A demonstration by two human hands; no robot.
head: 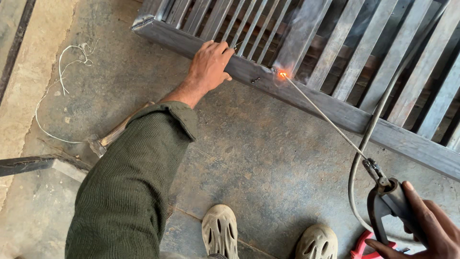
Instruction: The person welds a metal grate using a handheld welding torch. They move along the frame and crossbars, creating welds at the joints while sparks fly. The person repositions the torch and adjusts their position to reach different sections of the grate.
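One metal gate frame [306, 96] is laid flat on the concrete floor [258, 158]. The left hand [209, 62] is pressed on the frame's lower rail, fingers curled over its edge. One electrode holder [388, 201] is gripped fast in the right hand [426, 230]; one welding rod [326, 117] glows and smokes where its tip touches the rail. One hammer [108, 139] is noted near the floor's left edge

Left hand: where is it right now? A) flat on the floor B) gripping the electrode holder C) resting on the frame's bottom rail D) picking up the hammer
C: the left hand lies on the grey rail, left of the glowing rod tip; the right hand grips the holder.
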